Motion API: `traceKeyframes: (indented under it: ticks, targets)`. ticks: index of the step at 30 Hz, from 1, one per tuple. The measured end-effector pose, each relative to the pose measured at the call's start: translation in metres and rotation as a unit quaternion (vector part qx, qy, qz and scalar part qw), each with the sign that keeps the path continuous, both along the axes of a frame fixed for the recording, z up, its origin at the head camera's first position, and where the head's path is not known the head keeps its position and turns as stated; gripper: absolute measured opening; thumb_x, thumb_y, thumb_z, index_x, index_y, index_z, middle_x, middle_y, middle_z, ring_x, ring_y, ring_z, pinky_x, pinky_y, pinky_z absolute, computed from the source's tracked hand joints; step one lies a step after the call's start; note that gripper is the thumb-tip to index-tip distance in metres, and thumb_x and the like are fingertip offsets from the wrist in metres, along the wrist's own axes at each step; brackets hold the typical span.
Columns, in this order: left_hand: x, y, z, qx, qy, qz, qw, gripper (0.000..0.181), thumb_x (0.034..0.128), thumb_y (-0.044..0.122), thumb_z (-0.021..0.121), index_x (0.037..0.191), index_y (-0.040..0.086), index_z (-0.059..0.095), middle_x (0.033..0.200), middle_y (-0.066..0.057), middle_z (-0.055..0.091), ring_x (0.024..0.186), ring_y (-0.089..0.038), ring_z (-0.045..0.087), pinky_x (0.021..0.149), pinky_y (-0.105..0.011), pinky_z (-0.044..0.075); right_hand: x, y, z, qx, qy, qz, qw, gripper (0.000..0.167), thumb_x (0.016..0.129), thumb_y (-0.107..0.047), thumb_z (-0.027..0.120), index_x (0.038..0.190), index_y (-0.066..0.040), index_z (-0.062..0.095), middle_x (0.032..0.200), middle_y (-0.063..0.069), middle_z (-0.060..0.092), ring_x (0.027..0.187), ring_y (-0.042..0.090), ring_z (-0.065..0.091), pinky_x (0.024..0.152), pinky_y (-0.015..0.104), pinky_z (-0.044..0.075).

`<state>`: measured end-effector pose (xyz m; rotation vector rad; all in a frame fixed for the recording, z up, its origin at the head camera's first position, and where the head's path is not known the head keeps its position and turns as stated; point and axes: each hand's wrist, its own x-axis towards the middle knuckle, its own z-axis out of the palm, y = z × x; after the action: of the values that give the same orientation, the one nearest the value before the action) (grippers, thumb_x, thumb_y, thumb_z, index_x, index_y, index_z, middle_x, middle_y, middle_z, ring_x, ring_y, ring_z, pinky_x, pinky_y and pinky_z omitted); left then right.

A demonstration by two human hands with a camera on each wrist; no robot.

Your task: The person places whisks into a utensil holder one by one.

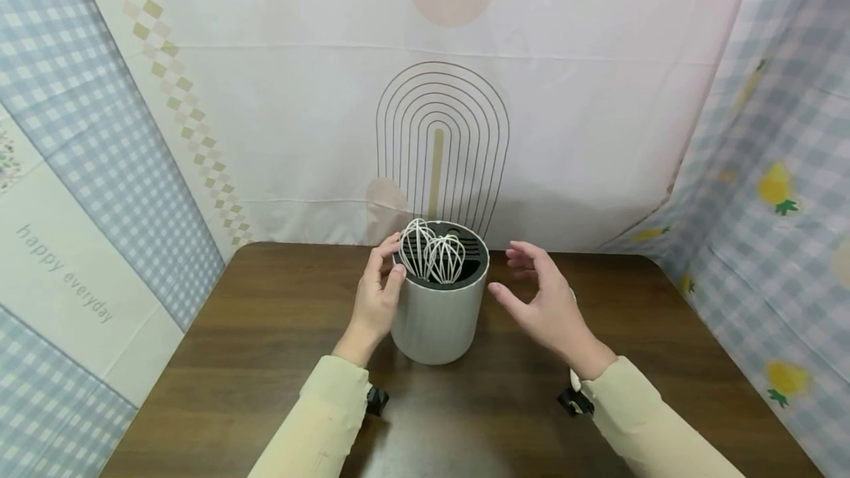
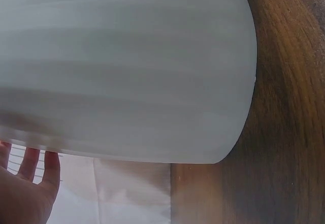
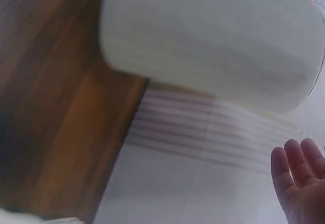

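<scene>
The pale grey utensil holder (image 1: 438, 323) stands upright on the wooden tabletop (image 1: 265, 360), with two wire whisks (image 1: 445, 258) set into its dark slotted insert (image 1: 471, 248). Their looped heads project above the rim, toward my left side; their handles are hidden inside. As to progress, I judge the placing of both whisks and the upright stance of the holder to be the completed part. The narrow slots at the right of the insert show no utensil, and how much work remains cannot be settled from these views.

The holder lies between my hands, which are apart from each other. My left hand (image 1: 375, 301) is at the upper left of the wall, thumb toward the near side of the rim and fingers toward the far side; whether it grips firmly or only rests there, I cannot tell. My right hand (image 1: 547, 308) is apart from the holder, near its right side, with thumb and fingers spread in a loose curve facing the wall and holding nothing. The right wrist view confirms the gap. A printed cloth (image 1: 299, 131) hangs beyond the tabletop's back edge.
</scene>
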<state>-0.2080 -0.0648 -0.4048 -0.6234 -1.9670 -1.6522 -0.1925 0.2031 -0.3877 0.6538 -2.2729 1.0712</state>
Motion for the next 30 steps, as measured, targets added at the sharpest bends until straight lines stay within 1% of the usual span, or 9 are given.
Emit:
traceKeyframes:
  ticks: [5, 9, 14, 18, 21, 25, 27, 30]
  targets:
    - [0.001, 0.0, 0.0, -0.002, -0.001, 0.0, 1.0, 0.032, 0.0947, 0.001, 0.047, 0.125, -0.01, 0.049, 0.142, -0.023, 0.045, 0.108, -0.036, 0.057, 0.091, -0.046, 0.044, 0.004, 0.023, -0.014, 0.026, -0.042, -0.042, 0.9979, 0.068, 0.081, -0.026, 0.078, 0.139, -0.015, 0.043, 0.122, 0.001, 0.056, 0.106, 0.016, 0.056, 0.086, 0.034, 0.047]
    - [0.001, 0.0, 0.0, -0.002, -0.005, 0.002, 1.0, 0.032, 0.0951, 0.003, 0.047, 0.125, -0.009, 0.049, 0.143, -0.022, 0.045, 0.109, -0.034, 0.057, 0.092, -0.044, 0.044, 0.008, 0.04, -0.026, 0.041, -0.075, -0.071, 0.9938, 0.068, 0.083, -0.033, 0.076, 0.139, -0.015, 0.042, 0.121, 0.001, 0.056, 0.103, 0.016, 0.057, 0.085, 0.037, 0.048]
    - [0.002, 0.001, 0.0, -0.003, -0.007, 0.003, 1.0, 0.033, 0.0959, 0.004, 0.047, 0.126, -0.009, 0.048, 0.143, -0.022, 0.045, 0.11, -0.034, 0.057, 0.092, -0.046, 0.044, 0.012, 0.062, -0.043, 0.05, -0.109, -0.104, 0.9873, 0.069, 0.084, -0.038, 0.073, 0.14, -0.013, 0.041, 0.12, 0.002, 0.056, 0.1, 0.02, 0.057, 0.081, 0.041, 0.049]
    - [0.002, 0.001, 0.0, -0.006, -0.007, 0.005, 0.9999, 0.033, 0.096, 0.005, 0.047, 0.126, -0.009, 0.048, 0.143, -0.021, 0.044, 0.109, -0.034, 0.057, 0.092, -0.041, 0.044, 0.016, 0.079, -0.057, 0.051, -0.143, -0.13, 0.9798, 0.072, 0.084, -0.041, 0.072, 0.14, -0.008, 0.04, 0.117, 0.007, 0.056, 0.097, 0.025, 0.057, 0.077, 0.041, 0.049]
    - [0.001, 0.001, 0.0, -0.007, -0.005, 0.007, 0.9999, 0.033, 0.0958, 0.005, 0.047, 0.126, -0.009, 0.048, 0.143, -0.021, 0.045, 0.109, -0.033, 0.057, 0.092, -0.034, 0.044, 0.02, 0.09, -0.067, 0.045, -0.18, -0.147, 0.9716, 0.076, 0.084, -0.045, 0.071, 0.14, -0.004, 0.039, 0.117, 0.012, 0.056, 0.099, 0.03, 0.057, 0.076, 0.041, 0.05]
    - [0.002, 0.001, 0.001, -0.007, -0.004, 0.01, 0.9999, 0.033, 0.0959, 0.005, 0.047, 0.125, -0.009, 0.049, 0.143, -0.02, 0.045, 0.107, -0.034, 0.058, 0.091, -0.027, 0.043, 0.023, 0.101, -0.076, 0.03, -0.239, -0.174, 0.955, 0.081, 0.084, -0.049, 0.069, 0.14, -0.001, 0.037, 0.12, 0.018, 0.057, 0.103, 0.033, 0.059, 0.078, 0.045, 0.05]
    - [0.002, 0.002, 0.001, -0.007, -0.004, 0.011, 0.9999, 0.033, 0.0957, 0.006, 0.047, 0.125, -0.009, 0.049, 0.143, -0.02, 0.046, 0.107, -0.034, 0.058, 0.09, -0.026, 0.043, 0.025, 0.104, -0.08, 0.025, -0.27, -0.187, 0.9443, 0.084, 0.084, -0.051, 0.068, 0.14, 0.001, 0.035, 0.122, 0.022, 0.056, 0.104, 0.034, 0.059, 0.08, 0.047, 0.05]
    - [0.002, 0.002, 0.0, -0.008, -0.004, 0.013, 0.9999, 0.033, 0.0953, 0.007, 0.048, 0.124, -0.009, 0.049, 0.142, -0.021, 0.046, 0.105, -0.035, 0.058, 0.09, -0.031, 0.044, 0.026, 0.107, -0.084, 0.015, -0.307, -0.196, 0.9313, 0.088, 0.084, -0.052, 0.068, 0.141, 0.004, 0.033, 0.125, 0.027, 0.053, 0.106, 0.037, 0.059, 0.083, 0.049, 0.049]
